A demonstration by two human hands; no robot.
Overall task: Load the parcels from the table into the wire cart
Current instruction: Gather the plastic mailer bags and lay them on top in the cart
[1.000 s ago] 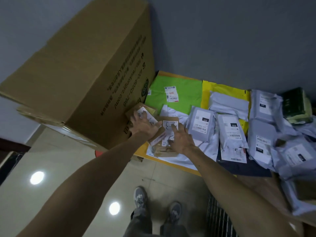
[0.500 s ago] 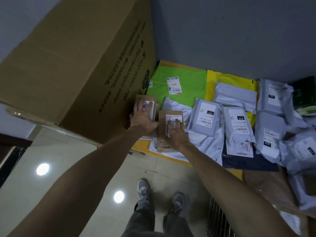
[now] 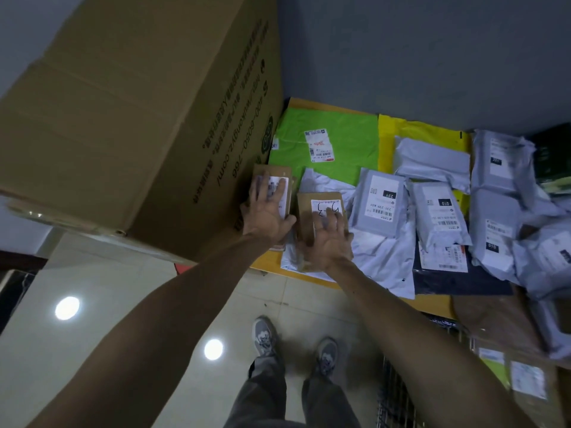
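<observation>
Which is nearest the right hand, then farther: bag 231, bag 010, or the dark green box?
From the right hand, head view:
1. Grey bag 231, just to its right.
2. Grey bag 010, farther right.
3. Dark green box, far right edge.

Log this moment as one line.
left hand: flat on left brown parcel | right hand: flat on right brown parcel | both on table, beside big carton
</observation>
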